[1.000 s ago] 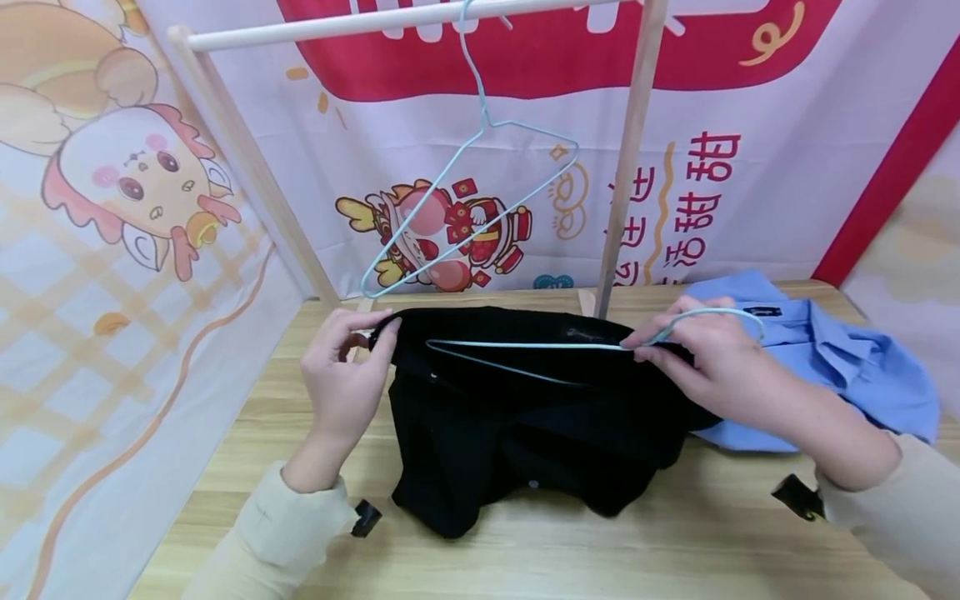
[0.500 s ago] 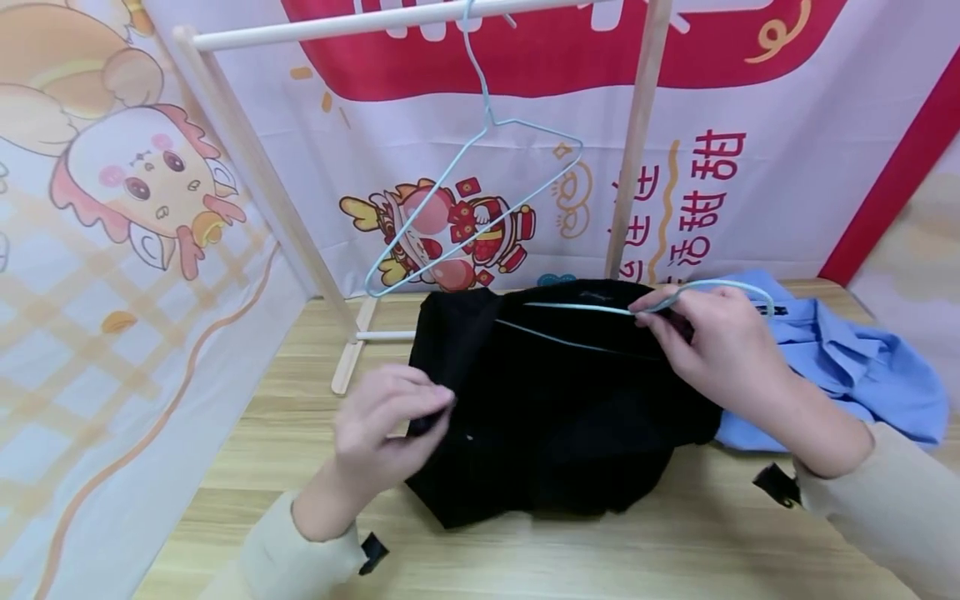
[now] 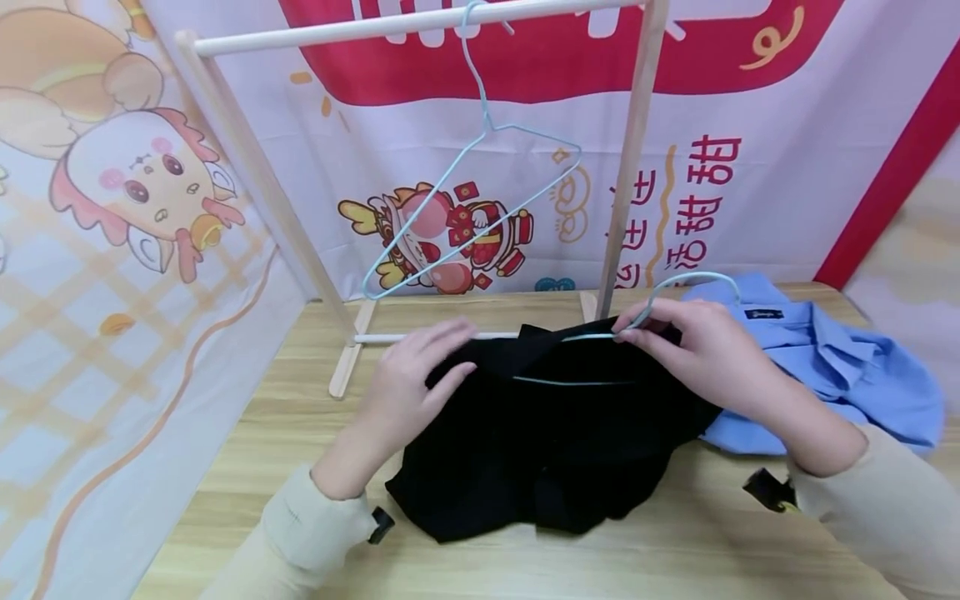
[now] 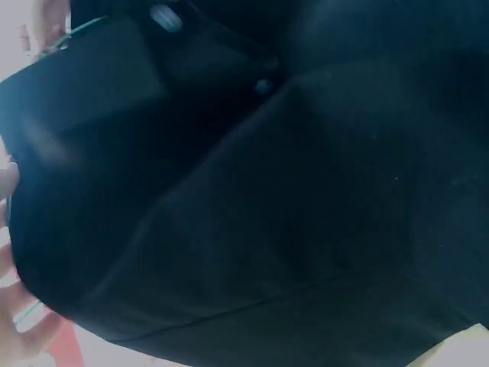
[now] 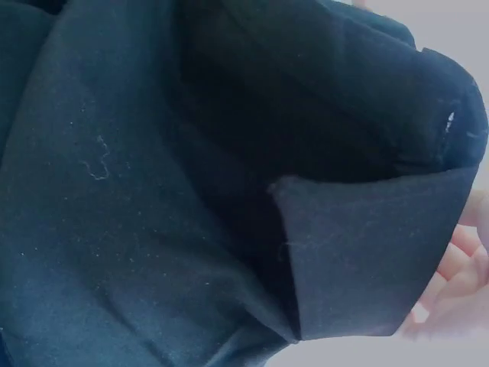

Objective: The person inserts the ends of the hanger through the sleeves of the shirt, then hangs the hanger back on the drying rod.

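Note:
A black shirt is bunched over the wooden table, its upper opening spread. Inside that opening lies a light-blue wire hanger, partly hidden by cloth, with its hook curving out at the right. My right hand pinches the hanger at the base of the hook, close against the shirt's edge. At the shirt's upper left edge is my left hand, fingers extended and thumb apart, touching the cloth. Dark fabric fills most of the left wrist view, and a folded black flap shows in the right wrist view.
Behind the shirt stands a wooden rack with a second light-blue hanger on its white top bar. A crumpled blue shirt lies at the right, beside my right hand. Printed cloth covers the back and sides.
My left hand first held the shirt's left edge, drew it down and rightward, and has now moved up with fingers extended. More of the hanger is covered. My right hand keeps its pinch.

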